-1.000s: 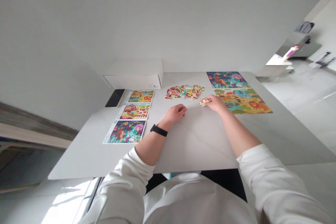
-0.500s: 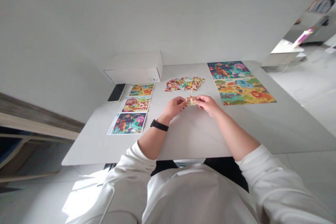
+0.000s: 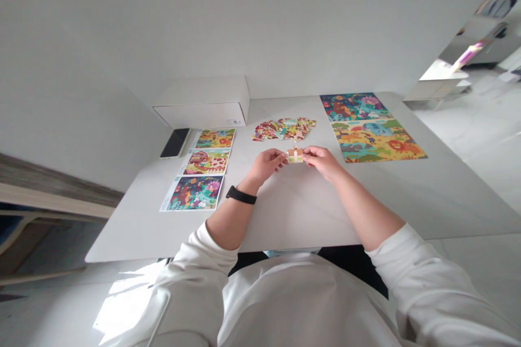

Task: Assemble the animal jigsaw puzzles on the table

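Between my two hands, just above the near middle of the table, is a jigsaw puzzle piece point(image 3: 295, 156) in brown, white and yellowish green. My left hand point(image 3: 268, 164) pinches its left edge between thumb and fingers. At the right edge, my right hand point(image 3: 321, 161) grips the same piece. Whether it is one piece or two joined is too small to tell. Beyond my hands lies a heap of loose puzzle pieces point(image 3: 291, 129), mostly red, cream and green.
On the left lie three printed picture sheets point(image 3: 207, 162) in a column, beside a dark phone point(image 3: 175, 143). A white box point(image 3: 199, 114) stands against the wall. Two assembled puzzles, a dark one point(image 3: 354, 107) and a yellow one point(image 3: 378, 142), lie on the right of the table point(image 3: 309, 211).
My left hand has shifted slightly left, and more of the piece's face shows between my hands. The view has turned a little. Both hands keep their grip.
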